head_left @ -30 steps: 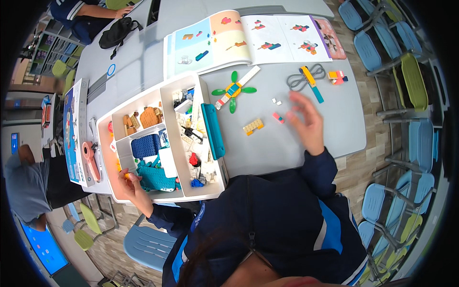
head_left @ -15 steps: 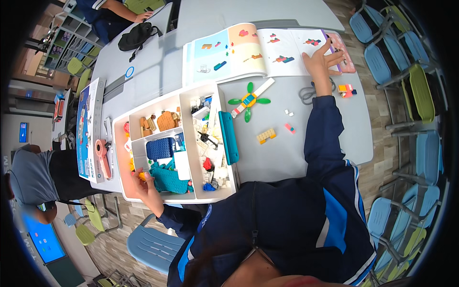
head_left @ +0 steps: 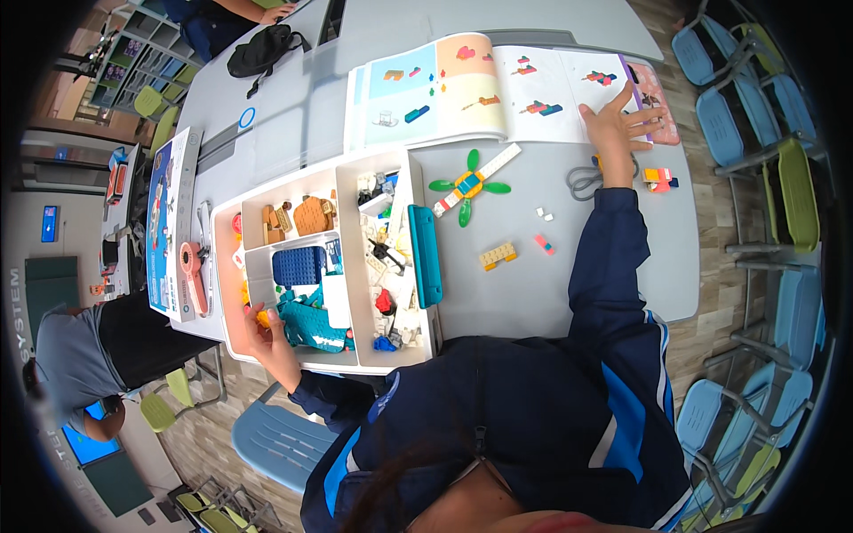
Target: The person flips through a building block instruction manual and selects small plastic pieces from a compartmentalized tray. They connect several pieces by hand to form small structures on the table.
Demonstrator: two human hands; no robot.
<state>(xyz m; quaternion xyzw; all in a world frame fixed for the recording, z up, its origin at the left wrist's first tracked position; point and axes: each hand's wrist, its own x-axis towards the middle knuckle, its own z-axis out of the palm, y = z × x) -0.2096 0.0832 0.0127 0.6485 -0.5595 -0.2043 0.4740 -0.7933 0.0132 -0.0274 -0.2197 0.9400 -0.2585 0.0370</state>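
My left hand (head_left: 277,348) is over the left compartment of a white sorting tray (head_left: 354,266), with a small orange-yellow brick (head_left: 263,317) between thumb and fingers. Beside those fingers lie a teal plate (head_left: 313,329) and a dark blue plate (head_left: 298,266). My right hand (head_left: 613,129) rests with spread fingers on the right page of an open instruction booklet (head_left: 542,80). Just below the booklet lies a propeller build (head_left: 469,184) with green blades and a white beam. A tan brick (head_left: 498,257), a pink-and-teal piece (head_left: 544,244) and small white pieces (head_left: 544,214) lie nearer me.
A grey cord (head_left: 582,182) and a small multicoloured brick build (head_left: 659,179) sit by my right wrist. Left of the tray are a pink handheld fan (head_left: 192,271) and a box (head_left: 171,226). A black bag (head_left: 262,55) lies at the far left; another person (head_left: 89,355) stands beyond.
The whole view has shifted slightly. My right hand stays spread on the page, and my left hand stays at the tray's left compartment. The bricks on the table have not moved.
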